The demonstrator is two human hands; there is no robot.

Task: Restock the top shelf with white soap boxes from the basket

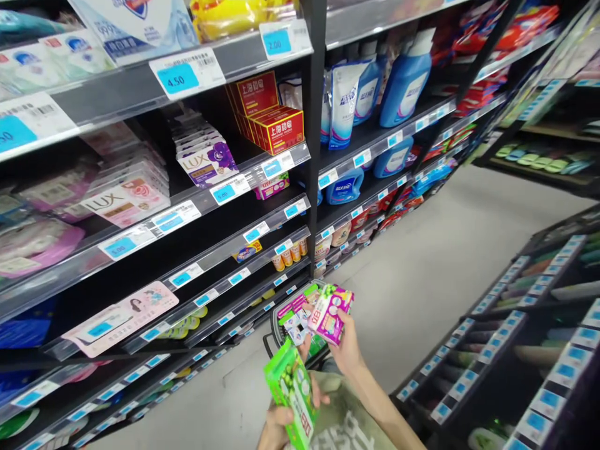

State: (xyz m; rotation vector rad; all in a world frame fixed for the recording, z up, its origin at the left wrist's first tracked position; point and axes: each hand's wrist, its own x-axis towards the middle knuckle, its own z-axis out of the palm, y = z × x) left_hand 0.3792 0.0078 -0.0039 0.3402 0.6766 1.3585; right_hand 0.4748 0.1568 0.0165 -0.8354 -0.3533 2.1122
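Note:
My left hand [280, 417] grips a bright green printed pack [291, 382], low and near my body. Its thumb lies on the front and its fingers wrap round the far side. Farther out, my right hand [347, 342] is closed on a purple and white printed pack [332, 312], tilted, with green pictures at its top. Both packs carry large red or white lettering. Beneath them a dark shopping basket [276, 310] holds several packs, among them a white one with blue print [296, 327]. My hands and the held packs partly cover the basket's contents.
On the left, shelves with blue price tags hold LUX soap boxes [206, 164] and red-and-yellow boxes [280, 130]. Blue bottles [407, 84] stand on the shelves beyond. Grey floor [435, 237] runs between these and a low dark rack [497, 325] on the right.

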